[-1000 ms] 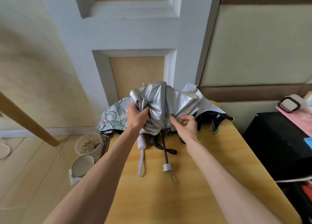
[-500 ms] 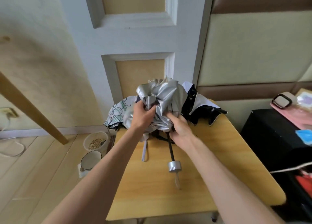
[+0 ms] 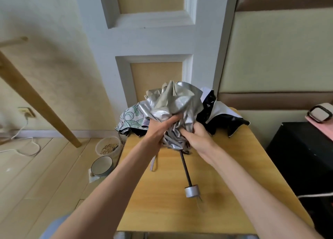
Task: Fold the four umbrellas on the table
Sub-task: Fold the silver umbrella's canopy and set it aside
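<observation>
The yellow bench (image 3: 234, 166) stands before a panelled door. The left hand (image 3: 158, 129) and right hand (image 3: 196, 136) both squeeze the crumpled silver umbrella (image 3: 176, 102) between them; its handle (image 3: 191, 191) points down below the right hand. Bunching the cloth unevenly could trap and bend a rib.

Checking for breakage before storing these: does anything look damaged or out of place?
Nothing stands out. The left hand and right hand grip the crumpled canopy of the silver umbrella, normal mid-fold; its shaft looks straight above the table.

No readable text, labels, brands, numbers or signs anywhere in view
</observation>
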Tool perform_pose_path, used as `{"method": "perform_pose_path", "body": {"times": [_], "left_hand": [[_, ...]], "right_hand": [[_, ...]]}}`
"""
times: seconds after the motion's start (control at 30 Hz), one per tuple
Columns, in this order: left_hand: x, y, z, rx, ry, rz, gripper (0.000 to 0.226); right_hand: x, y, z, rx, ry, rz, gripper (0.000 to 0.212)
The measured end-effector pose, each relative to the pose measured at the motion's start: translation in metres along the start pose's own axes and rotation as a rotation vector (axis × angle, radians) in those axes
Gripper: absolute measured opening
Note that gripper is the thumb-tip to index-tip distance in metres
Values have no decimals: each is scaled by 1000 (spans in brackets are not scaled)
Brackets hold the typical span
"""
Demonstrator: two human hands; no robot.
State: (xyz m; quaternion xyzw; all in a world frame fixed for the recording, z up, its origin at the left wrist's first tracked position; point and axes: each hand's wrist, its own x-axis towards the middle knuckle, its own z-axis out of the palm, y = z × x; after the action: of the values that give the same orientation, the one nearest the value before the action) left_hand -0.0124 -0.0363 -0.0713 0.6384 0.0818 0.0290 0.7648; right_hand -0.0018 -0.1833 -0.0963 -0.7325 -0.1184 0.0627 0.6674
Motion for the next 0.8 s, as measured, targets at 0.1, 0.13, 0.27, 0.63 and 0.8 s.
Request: {"method": "perform_pose_path", "body": {"times": [0.1, 0.13, 0.27, 0.63, 0.8], "left_hand": [[12, -10, -16, -21, 135, -41, 33], [16, -12, -21, -13, 157, -48, 34], [28, -21, -34, -28, 198, -59, 39], [28, -35, -30, 54, -163, 3, 73], [26, -54, -38, 161, -217, 33, 47]], "right_hand": [[4, 1, -1, -171, -116, 14, 22], [5, 0, -3, -192, -170, 46, 30], [11, -2, -14, -277, -249, 52, 53], [18, 38, -1, -564, -64, -125, 52], [9, 46, -5, -753, -193, -188, 27]]}}
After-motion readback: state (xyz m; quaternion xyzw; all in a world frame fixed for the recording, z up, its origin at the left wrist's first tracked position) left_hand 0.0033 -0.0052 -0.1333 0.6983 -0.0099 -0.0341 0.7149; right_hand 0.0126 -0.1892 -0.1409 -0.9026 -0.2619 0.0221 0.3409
